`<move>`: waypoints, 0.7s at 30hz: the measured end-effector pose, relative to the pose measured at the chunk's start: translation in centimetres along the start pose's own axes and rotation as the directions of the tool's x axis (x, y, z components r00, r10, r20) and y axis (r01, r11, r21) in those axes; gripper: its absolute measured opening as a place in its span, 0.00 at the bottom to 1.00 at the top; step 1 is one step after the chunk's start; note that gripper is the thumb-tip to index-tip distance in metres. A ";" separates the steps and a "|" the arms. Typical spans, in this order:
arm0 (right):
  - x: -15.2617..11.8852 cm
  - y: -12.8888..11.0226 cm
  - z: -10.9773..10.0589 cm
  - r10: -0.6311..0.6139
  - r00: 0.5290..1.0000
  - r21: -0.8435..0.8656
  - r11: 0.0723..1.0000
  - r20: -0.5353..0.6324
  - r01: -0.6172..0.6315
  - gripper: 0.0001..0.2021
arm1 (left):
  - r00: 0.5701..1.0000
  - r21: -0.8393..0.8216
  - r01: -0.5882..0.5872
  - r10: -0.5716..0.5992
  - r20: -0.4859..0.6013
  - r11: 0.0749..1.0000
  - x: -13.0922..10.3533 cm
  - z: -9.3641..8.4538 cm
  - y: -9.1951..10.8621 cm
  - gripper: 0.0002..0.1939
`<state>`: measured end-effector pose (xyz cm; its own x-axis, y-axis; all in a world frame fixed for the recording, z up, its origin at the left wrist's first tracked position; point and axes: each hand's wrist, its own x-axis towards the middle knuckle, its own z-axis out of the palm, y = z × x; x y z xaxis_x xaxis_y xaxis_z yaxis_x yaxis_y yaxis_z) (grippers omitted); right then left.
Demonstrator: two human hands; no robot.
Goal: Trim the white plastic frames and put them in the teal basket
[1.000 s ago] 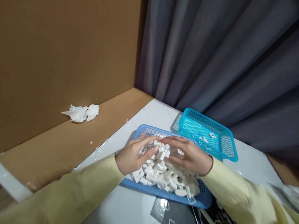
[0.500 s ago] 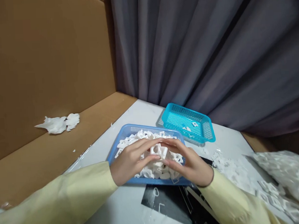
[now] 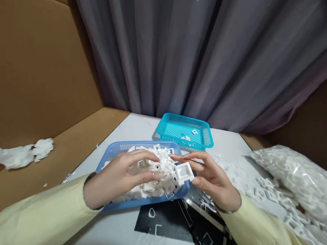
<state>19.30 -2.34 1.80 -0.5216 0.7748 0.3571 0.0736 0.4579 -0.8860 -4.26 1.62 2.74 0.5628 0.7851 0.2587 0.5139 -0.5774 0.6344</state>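
A blue basket (image 3: 146,202) full of white plastic pieces (image 3: 166,163) stands in front of me. My left hand (image 3: 121,177) is over its left half, thumb and fingers apart, with nothing held between them. At the basket's right edge, my right hand (image 3: 211,178) holds a white square frame-like piece (image 3: 184,172) between thumb and fingers. The piece's recessed face is turned toward me.
A turquoise basket (image 3: 205,134) with a few white pieces stands behind. A clear bag of white parts (image 3: 299,177) and loose pieces lie at the right. Crumpled white tissue (image 3: 21,156) is at the left. A black sheet (image 3: 158,220) lies in front.
My hands have moved apart; the left is now open, and the white piece is in my right hand at the basket's right edge. The view has shifted to the right.
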 end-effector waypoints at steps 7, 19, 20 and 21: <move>-1.5 0.8 -1.1 0.021 1.000 -0.317 0.948 -0.007 -0.022 0.14 | 0.992 0.233 -0.111 0.093 0.087 0.966 1.3 1.5 -1.3 0.25; 1.2 7.0 -0.4 0.037 0.999 -0.822 0.569 0.036 0.008 0.15 | 0.997 0.062 -0.073 0.072 0.023 0.995 1.5 2.6 -6.7 0.16; 1.5 6.4 -0.4 0.030 0.999 -0.832 0.554 0.042 0.018 0.16 | 0.999 0.050 -0.046 0.046 -0.008 0.998 1.5 2.6 -6.8 0.16; 1.8 5.7 -0.3 0.020 0.998 -0.838 0.544 0.054 0.034 0.16 | 0.999 0.036 -0.020 0.022 -0.036 0.999 1.5 2.5 -6.8 0.15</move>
<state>19.06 1.75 -2.52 -0.5652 0.7593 0.3225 0.7348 0.6411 -0.2216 -5.31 6.14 -3.05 0.5501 0.7800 0.2982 0.5254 -0.6009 0.6024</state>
